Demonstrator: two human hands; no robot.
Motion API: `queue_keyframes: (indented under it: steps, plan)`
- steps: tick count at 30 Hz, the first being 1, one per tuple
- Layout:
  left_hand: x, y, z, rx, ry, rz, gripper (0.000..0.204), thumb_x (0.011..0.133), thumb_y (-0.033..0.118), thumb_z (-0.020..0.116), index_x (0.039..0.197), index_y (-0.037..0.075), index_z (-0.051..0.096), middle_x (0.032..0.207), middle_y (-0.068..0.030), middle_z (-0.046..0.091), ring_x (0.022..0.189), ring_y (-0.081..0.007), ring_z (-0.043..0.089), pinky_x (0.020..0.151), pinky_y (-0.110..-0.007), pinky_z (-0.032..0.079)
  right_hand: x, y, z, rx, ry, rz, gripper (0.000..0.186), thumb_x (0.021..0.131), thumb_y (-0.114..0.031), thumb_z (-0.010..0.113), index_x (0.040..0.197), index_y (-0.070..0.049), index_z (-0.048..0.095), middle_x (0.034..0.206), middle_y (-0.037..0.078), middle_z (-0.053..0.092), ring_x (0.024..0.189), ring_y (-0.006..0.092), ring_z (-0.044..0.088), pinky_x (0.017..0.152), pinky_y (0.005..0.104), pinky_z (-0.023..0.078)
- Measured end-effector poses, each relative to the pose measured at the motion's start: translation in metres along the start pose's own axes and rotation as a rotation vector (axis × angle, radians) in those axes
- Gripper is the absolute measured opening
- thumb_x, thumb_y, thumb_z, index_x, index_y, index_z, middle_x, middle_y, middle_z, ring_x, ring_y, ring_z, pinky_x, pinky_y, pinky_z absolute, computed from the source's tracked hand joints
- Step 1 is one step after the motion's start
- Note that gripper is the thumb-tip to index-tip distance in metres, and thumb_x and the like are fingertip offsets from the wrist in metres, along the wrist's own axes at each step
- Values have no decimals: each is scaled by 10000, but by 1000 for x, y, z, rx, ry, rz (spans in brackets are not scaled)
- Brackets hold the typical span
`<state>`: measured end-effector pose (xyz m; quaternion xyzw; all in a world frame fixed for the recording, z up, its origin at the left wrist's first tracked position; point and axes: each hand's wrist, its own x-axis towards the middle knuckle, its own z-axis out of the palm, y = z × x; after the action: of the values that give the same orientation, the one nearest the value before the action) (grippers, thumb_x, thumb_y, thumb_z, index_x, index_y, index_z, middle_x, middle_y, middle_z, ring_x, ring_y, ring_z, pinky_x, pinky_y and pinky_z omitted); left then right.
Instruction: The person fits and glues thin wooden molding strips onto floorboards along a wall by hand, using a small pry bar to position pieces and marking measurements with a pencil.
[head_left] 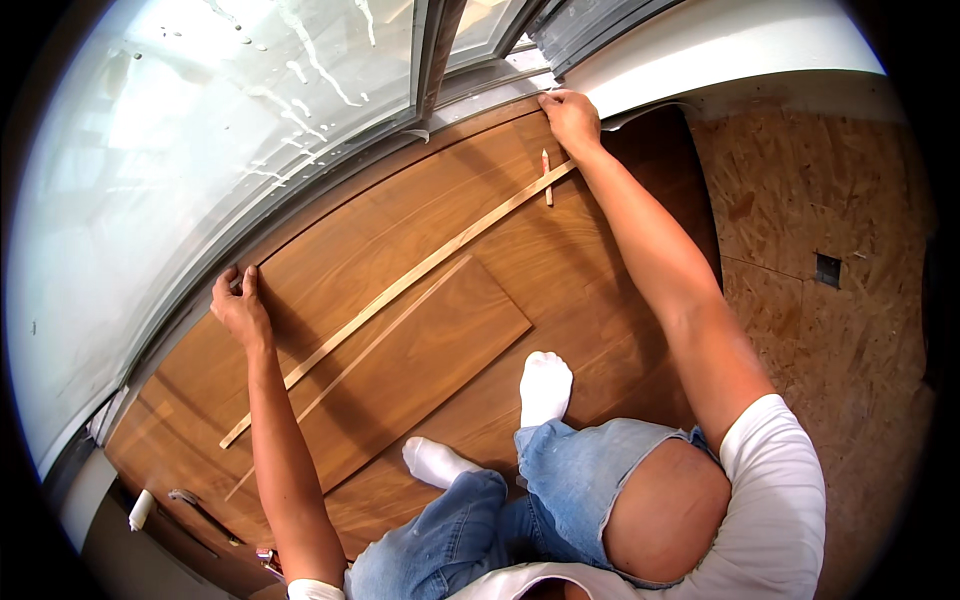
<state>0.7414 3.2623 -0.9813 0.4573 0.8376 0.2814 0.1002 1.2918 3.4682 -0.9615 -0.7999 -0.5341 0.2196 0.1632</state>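
My left hand [240, 300] has curled fingers on a narrow wooden plank edge [350, 188] along the window frame. Near that plank's far end, my right hand [568, 118] grips the edge with bent fingers. A long pale wooden batten [420, 270] lies diagonally across the brown plank floor, passing under both forearms. A pencil [547, 180] lies near its right end. A shorter loose board [430, 350] rests nearer my white-socked feet [545, 385].
A glass window [220, 130] with grey frame and white streaks runs along the upper left. Rough particleboard [800, 300] with a small dark square lies at right. A white roller-like cylinder [141, 510] and a dark metal bar [205, 515] sit at lower left.
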Motion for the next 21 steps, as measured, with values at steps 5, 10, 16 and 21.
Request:
queue_keyframes:
  steps: [5, 10, 16, 21]
  plan:
    - [0, 7, 2, -33, -19, -2, 340, 950, 311, 815, 1103, 9, 782, 983, -155, 743, 889, -294, 627, 868, -433, 503, -3, 2, 0, -16, 43, -2, 344, 981, -388, 699, 1093, -84, 814, 1016, 146, 798, 984, 350, 746, 897, 431, 557]
    - [9, 2, 0, -59, -71, -66, 325, 952, 341, 807, 1004, 21, 784, 940, -158, 746, 924, -317, 603, 896, -445, 474, -9, -2, 3, 3, 74, -39, 326, 990, -355, 691, 1003, -48, 800, 990, 185, 775, 988, 396, 723, 905, 470, 546]
    - [2, 4, 7, 57, 30, 44, 346, 965, 360, 795, 1003, 16, 778, 905, -183, 741, 866, -308, 637, 832, -458, 494, -11, 14, 14, -34, 203, -117, 320, 1001, -353, 696, 1044, -52, 797, 988, 179, 768, 981, 372, 721, 893, 460, 546]
    - [0, 1, 7, 23, -20, -25, 318, 977, 360, 774, 1063, 54, 758, 976, -139, 701, 1061, -321, 537, 928, -444, 450, -17, 8, 17, 19, 210, -89, 282, 1003, -315, 686, 1024, -49, 780, 1057, 214, 722, 1042, 411, 682, 941, 484, 530]
